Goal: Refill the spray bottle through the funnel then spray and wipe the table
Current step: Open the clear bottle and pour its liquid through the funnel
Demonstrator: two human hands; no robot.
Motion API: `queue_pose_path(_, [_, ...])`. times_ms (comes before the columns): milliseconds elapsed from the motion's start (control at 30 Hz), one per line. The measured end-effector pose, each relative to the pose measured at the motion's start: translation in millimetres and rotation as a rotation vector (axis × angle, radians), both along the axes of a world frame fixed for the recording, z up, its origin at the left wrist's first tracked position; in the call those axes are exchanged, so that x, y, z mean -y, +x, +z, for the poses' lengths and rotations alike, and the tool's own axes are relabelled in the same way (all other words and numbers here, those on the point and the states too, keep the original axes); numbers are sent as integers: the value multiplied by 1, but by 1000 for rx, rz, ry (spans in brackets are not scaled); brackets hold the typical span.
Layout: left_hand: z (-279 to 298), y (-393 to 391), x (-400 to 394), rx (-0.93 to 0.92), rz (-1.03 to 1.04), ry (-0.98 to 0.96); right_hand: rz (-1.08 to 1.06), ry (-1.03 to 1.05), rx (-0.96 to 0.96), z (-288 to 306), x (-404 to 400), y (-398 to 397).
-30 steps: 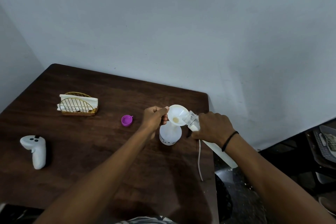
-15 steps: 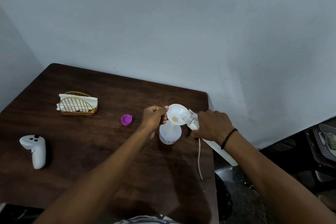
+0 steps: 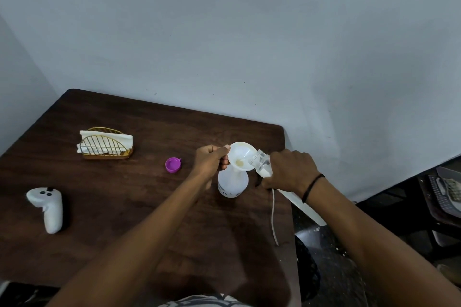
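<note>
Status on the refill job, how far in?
Done: purple cap off on the dark wooden table, white funnel seated in the translucent spray bottle. In hand: left hand steadies the funnel, right hand tips a small clear bottle into it. Left: spraying, wiping.

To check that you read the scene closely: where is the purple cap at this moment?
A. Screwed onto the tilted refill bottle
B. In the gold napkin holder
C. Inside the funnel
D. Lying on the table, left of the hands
D: the purple cap lies by itself on the table, left of the left hand that holds the funnel.
</note>
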State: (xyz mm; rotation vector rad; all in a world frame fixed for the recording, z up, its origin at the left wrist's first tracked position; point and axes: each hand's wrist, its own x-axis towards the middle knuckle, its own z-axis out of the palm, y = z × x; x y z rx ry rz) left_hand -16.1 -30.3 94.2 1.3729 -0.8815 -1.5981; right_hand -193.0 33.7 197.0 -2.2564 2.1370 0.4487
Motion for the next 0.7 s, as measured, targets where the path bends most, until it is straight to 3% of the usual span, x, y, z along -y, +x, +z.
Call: queue_pose_path(700, [1, 0, -1, -12, 5, 14, -2, 32, -28, 4, -1, 1])
